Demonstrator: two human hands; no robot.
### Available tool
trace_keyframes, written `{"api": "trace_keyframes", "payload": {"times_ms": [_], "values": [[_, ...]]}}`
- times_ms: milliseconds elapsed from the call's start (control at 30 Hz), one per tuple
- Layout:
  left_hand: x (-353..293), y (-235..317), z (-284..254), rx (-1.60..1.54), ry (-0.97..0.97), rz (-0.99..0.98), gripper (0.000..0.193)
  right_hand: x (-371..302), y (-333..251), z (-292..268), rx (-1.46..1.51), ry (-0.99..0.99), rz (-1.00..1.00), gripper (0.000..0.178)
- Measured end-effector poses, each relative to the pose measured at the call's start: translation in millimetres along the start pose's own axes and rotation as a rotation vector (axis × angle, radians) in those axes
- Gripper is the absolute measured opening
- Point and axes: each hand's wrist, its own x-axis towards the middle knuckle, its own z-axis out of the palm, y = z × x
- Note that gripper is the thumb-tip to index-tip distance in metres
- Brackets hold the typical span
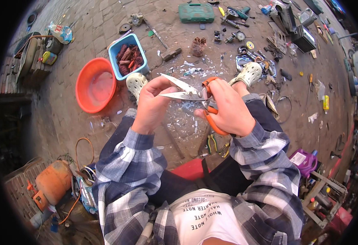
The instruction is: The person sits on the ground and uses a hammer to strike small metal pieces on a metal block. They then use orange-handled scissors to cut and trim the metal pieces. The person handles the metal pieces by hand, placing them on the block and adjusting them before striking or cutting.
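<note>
A pair of scissors (189, 95) with orange-coated handles is in my right hand (233, 108), whose fingers are wrapped round the grips. Its two metal blades stand apart in a narrow V, tips toward the left. My left hand (149, 102) is at the blade tips, thumb and fingers drawn together, with the fingertips between and beside the blades. Whatever it pinches, if anything, is too small or hidden to make out. Below both hands, white scraps (193, 71) are scattered over the dirty brick ground.
An orange-red basin (81, 87) and a blue tub (145, 67) of dark red pieces stand at the left. A hammer (171, 54), a green case (196, 13) and several machine parts (236, 36) lie ahead. Pliers (212, 143) lie between my legs; a purple jug (305, 163) is at the right.
</note>
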Motion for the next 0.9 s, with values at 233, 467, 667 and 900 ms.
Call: {"api": "trace_keyframes", "payload": {"times_ms": [233,467,667,900], "values": [[0.4,4.2,-0.4,0.018,-0.006,-0.05,0.013,0.9,0.9,-0.2,-0.146,0.106,-0.045,0.055],[0.6,5.2,-1.3,-0.061,-0.029,-0.044,0.013,1.4,6.8,7.9,-0.161,0.176,-0.05,0.047],[1.5,6.1,-6.3,-0.058,-0.048,-0.033,0.014,-2.2,0.4,11.9,0.236,-0.166,0.3,0.042],[-0.5,6.3,-5.7,-0.016,-0.057,-0.021,0.012,-3.8,6.4,15.3,0.634,-0.141,0.427,0.039]]}}
